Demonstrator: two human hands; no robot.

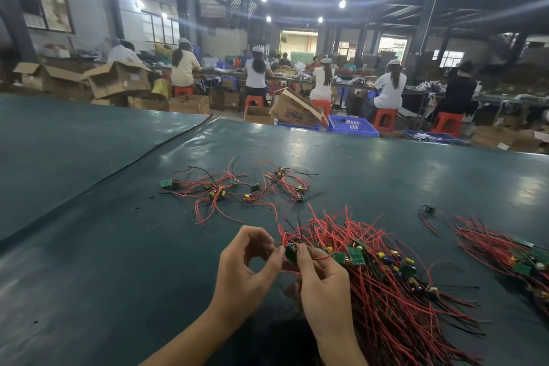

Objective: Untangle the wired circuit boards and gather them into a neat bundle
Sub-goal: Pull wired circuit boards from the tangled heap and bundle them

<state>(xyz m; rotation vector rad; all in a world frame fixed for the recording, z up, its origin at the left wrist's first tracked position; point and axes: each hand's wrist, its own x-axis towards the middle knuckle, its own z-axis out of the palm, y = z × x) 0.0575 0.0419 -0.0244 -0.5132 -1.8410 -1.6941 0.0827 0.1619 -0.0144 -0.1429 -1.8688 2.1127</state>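
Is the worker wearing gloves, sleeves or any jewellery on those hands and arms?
No. The left hand and right hand are bare, with no gloves, rings or watch showing. The forearms are uncovered too, and no sleeve is in view.

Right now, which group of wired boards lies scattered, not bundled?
The farthest group: its boards lie apart, wires sprawling; the nearer pile and the right-edge pile are packed.
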